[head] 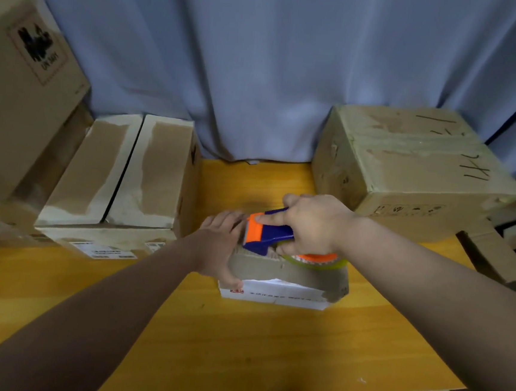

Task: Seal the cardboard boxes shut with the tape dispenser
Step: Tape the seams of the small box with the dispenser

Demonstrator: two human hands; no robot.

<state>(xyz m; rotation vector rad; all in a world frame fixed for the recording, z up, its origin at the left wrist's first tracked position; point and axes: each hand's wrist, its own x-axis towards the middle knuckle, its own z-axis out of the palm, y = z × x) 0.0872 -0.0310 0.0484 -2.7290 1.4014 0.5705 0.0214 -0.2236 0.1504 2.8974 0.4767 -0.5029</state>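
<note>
Your right hand [313, 228] wraps dispenser [267, 233] handle, index finger along top, likely to steer blade end onto box [287, 279], mid-surface [238, 334]. Your left hand [221, 248] lies flat-fingered on box's left end, gripping nothing, probably bracing it against tape pull.

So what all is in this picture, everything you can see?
small box: one, brown with white label, table centre
tape dispenser: one, blue and orange, on the small box
low box: one, brown, left, gap between top flaps
tall box: one, brown, far left
taped box: one, brown, back right
table: one, yellow wood
curtain: one, pale blue, behind
left hand: one, fingers flat on the small box
right hand: one, gripping the tape dispenser
</note>
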